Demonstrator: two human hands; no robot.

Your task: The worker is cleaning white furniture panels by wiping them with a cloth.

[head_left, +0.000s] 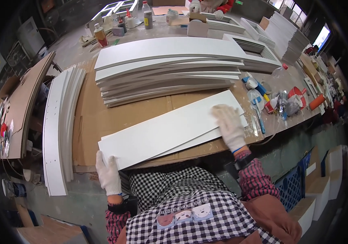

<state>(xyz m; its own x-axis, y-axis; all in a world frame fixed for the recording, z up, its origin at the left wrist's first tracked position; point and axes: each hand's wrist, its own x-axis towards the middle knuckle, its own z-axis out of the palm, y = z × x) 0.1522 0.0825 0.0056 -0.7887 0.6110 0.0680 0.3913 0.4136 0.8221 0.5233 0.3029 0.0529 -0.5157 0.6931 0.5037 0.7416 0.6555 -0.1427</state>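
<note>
A long white board lies slanted in front of me, on top of a second white board whose near edge shows beneath it. My left hand, in a white knit glove, grips the near left corner of the upper board, the thumb on its face and the fingers at its end. My right hand, also gloved, is over the right end of the upper board. Motion blurs its fingers, and I cannot make out whether something beige lies under them.
Cardboard covers the table. Behind the boards rises a stack of white boards; more white boards stand at left. Tools and red cups lie at right. Bottles and white frames are farther back, near another person's gloved hand.
</note>
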